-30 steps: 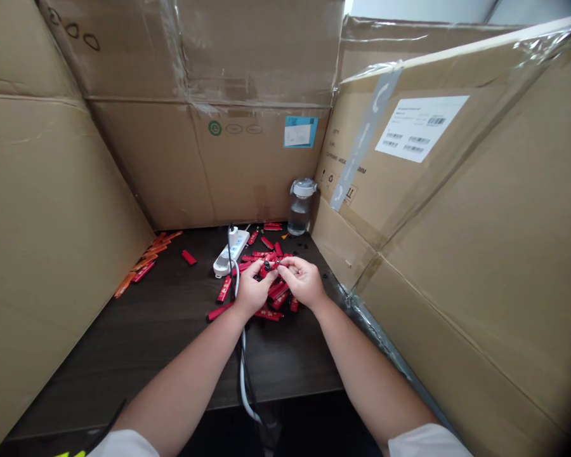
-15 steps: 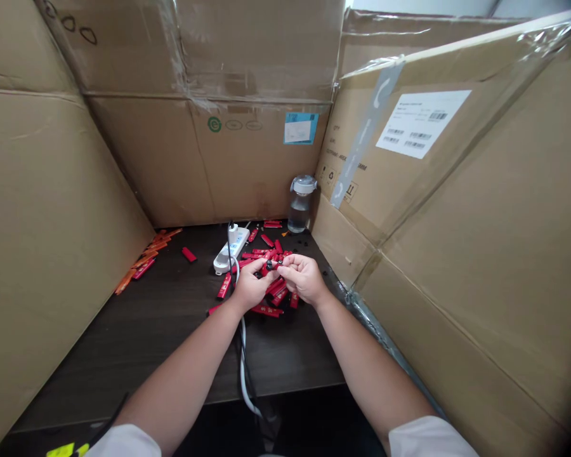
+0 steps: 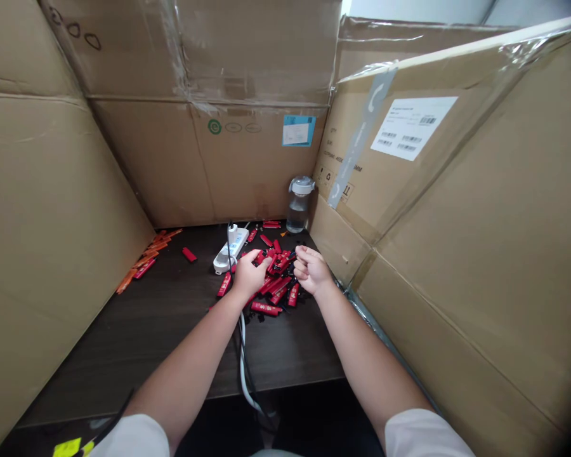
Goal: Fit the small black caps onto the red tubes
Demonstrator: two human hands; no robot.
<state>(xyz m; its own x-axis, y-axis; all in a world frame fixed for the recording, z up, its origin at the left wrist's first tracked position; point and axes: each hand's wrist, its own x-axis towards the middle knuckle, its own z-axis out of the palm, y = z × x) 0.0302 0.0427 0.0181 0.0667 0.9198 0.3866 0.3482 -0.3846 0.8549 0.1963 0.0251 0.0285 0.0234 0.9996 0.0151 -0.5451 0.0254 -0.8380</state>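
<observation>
A heap of slim red pieces with pale print [image 3: 278, 285] lies on the dark table, small black bits scattered among them. My left hand [image 3: 250, 277] is at the heap's left side, thumb and fingers closed on a red piece [image 3: 267, 259] with a black end. On the heap's right, my right hand [image 3: 313, 271] has its fingers curled and its thumb and forefinger pinched together. A small dark bit seems to sit at those fingertips, too small to make out. The two hands are apart, with red pieces between them.
A white power strip [image 3: 231, 249] with a plug and cables stands left of the heap. Behind it is a water bottle [image 3: 299, 204]. Orange strips [image 3: 148, 257] lie along the left carton [image 3: 52, 241]. Tall cardboard boxes [image 3: 247, 165] enclose the table on three sides.
My hands were together over the heap and have separated. The right hand has moved a little to the right, while the left still grips a red piece.
</observation>
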